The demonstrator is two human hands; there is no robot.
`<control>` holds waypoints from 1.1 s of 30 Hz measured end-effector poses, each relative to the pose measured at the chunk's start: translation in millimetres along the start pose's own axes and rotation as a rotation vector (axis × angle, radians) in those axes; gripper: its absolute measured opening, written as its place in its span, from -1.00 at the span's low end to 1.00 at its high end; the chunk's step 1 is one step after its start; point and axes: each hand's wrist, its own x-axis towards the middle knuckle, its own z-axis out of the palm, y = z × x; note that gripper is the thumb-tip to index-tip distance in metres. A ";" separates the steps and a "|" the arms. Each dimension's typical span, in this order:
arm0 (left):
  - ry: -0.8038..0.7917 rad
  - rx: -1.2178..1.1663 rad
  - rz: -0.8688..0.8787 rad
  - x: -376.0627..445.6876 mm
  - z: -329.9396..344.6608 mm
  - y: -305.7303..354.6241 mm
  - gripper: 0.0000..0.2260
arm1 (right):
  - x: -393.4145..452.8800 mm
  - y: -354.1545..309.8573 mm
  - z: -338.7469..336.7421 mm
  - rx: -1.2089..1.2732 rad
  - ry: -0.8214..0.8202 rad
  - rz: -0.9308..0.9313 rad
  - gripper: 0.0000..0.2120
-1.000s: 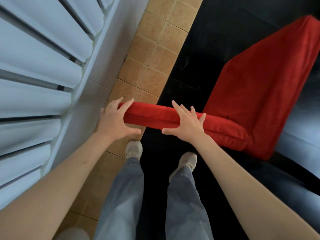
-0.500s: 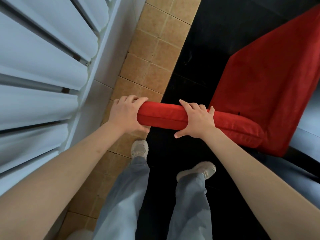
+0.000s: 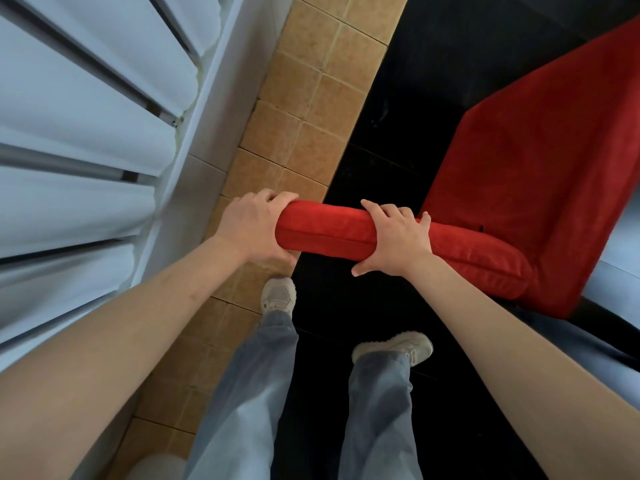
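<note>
step: hauling the red cushion [image 3: 325,230]; its padded near edge sits just beyond the feet | left hand [image 3: 251,230] curls round the left end; right hand [image 3: 398,240] grips mid-edge | next: probably an even two-handed pull

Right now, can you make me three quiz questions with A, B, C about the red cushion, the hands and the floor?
1. Where does the left hand hold the red cushion? A its end; B its middle; C nowhere.
2. What colour are the floor tiles beside the wall? A green; B tan; C pink.
3. What is the right hand doing? A hanging free; B pointing; C gripping the cushion.
Answers: 1 A, it wraps the cushion's end; 2 B, they look sandy brown; 3 C, its fingers curl over the top.
</note>
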 end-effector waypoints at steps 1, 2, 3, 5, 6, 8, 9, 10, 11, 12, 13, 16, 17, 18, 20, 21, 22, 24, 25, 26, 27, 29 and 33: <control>-0.013 0.003 0.006 0.4 -0.2 -0.5 0.01 | 0.2 -0.2 -0.5 0.001 -0.004 0.000 0.21; -0.027 -0.001 0.007 0.4 -0.4 -0.8 0.03 | 0.3 -0.4 -1.1 0.001 -0.007 -0.001 0.21; -0.039 -0.009 0.004 0.2 -0.9 -1.1 0.05 | 0.4 -0.4 -1.6 0.000 -0.007 -0.002 0.21; -0.057 -0.023 0.003 0.0 -2.0 -1.3 0.06 | 0.6 -0.4 -2.4 -0.006 -0.012 -0.009 0.20; -0.066 -0.028 0.005 0.1 -2.5 -1.5 0.06 | 0.9 -0.3 -2.9 -0.010 -0.016 -0.013 0.18; -0.090 -0.045 0.012 0.9 -3.8 -2.5 0.06 | 1.2 0.2 -3.4 -0.016 -0.018 -0.022 0.14; -0.105 -0.057 0.014 1.4 -4.5 -3.7 0.06 | 1.3 0.4 -3.3 -0.016 -0.015 -0.025 0.13; -0.119 -0.069 0.018 2.0 -5.2 -4.7 0.07 | 1.5 0.6 -3.2 -0.014 -0.011 -0.029 0.12; -0.133 -0.080 0.021 2.6 -5.9 -5.6 0.07 | 1.6 0.8 -3.1 -0.012 -0.008 -0.032 0.12; -0.145 -0.091 0.024 3.1 -6.7 -6.2 0.07 | 1.7 1.0 -3.3 -0.013 -0.011 -0.035 0.13; -0.155 -0.101 0.024 3.6 -7.4 -6.6 0.07 | 1.8 1.3 -3.9 -0.019 -0.019 -0.039 0.16; -0.173 -0.122 0.021 4.7 -9.8 -7.6 0.05 | 3.0 3.3 -6.5 -0.051 -0.052 -0.067 0.20; -0.175 -0.130 0.021 4.9 -10.4 -7.7 0.04 | 3.6 3.9 -6.9 -0.061 -0.050 -0.077 0.18; -0.177 -0.139 0.024 5.0 -10.9 -7.9 0.02 | 4.0 4.2 -6.8 -0.068 -0.042 -0.086 0.15; -0.166 -0.151 0.037 4.7 -10.9 -7.8 -0.04 | 4.2 5.0 -5.0 -0.082 -0.010 -0.101 0.06; -0.152 -0.154 0.048 4.2 -10.8 -7.7 -0.07 | 4.1 5.7 -4.0 -0.089 0.010 -0.111 0.01; -0.137 -0.156 0.061 3.7 -10.8 -7.2 -0.10 | 4.1 6.5 -3.2 -0.100 0.030 -0.122 -0.03; -0.111 -0.164 0.084 3.1 -11.3 -6.7 -0.15 | 4.5 8.6 -2.5 -0.126 0.070 -0.151 -0.10; -0.103 -0.165 0.093 2.9 -11.6 -6.1 -0.16 | 4.4 10.2 -2.3 -0.134 0.090 -0.164 -0.12; -0.096 -0.161 0.101 2.4 -11.9 -5.2 -0.18 | 3.7 12.0 -1.9 -0.139 0.108 -0.176 -0.14; -0.090 -0.155 0.108 1.4 -12.4 -3.8 -0.19 | 2.4 13.6 -1.7 -0.143 0.124 -0.187 -0.16; -0.077 -0.148 0.133 -0.6 -14.8 0.3 -0.23 | -1.9 16.8 -1.9 -0.143 0.147 -0.199 -0.20; -0.082 -0.094 0.150 -2.4 -26.7 9.4 -0.31 | -10.1 20.6 -8.6 -0.138 0.170 -0.193 -0.24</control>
